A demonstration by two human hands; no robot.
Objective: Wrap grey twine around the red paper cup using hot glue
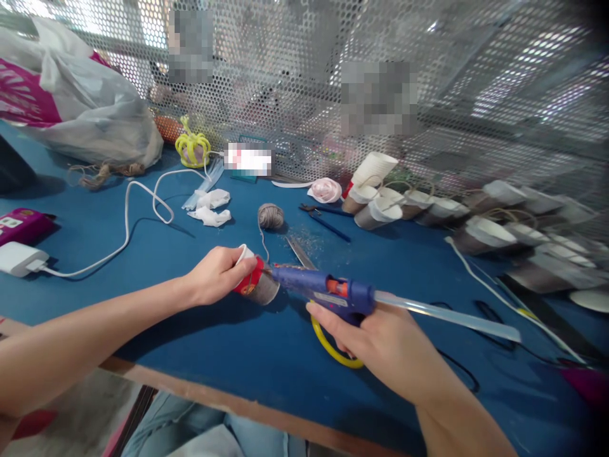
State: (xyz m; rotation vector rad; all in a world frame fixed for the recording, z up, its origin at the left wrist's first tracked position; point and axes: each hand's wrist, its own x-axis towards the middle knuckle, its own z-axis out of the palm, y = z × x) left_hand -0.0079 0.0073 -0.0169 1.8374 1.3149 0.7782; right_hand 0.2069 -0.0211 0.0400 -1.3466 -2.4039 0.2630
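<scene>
The small cup [264, 291] lay just left of the frame's centre, gripped near its white rim by the left hand [219, 274], the nearer one; its long axis slanted from mouth at upper left to base at lower right. The right hand [371, 333] was wrapped round a blue glue gun [304, 284], whose nozzle pointed left at the cup's side; whether it touched could not be told. Beneath spread the blue desk [228, 368], with scissors [333, 355] under the gun and a yarn ball [271, 216] above centre. A perforated metal screen [295, 82] crossed the top.
</scene>
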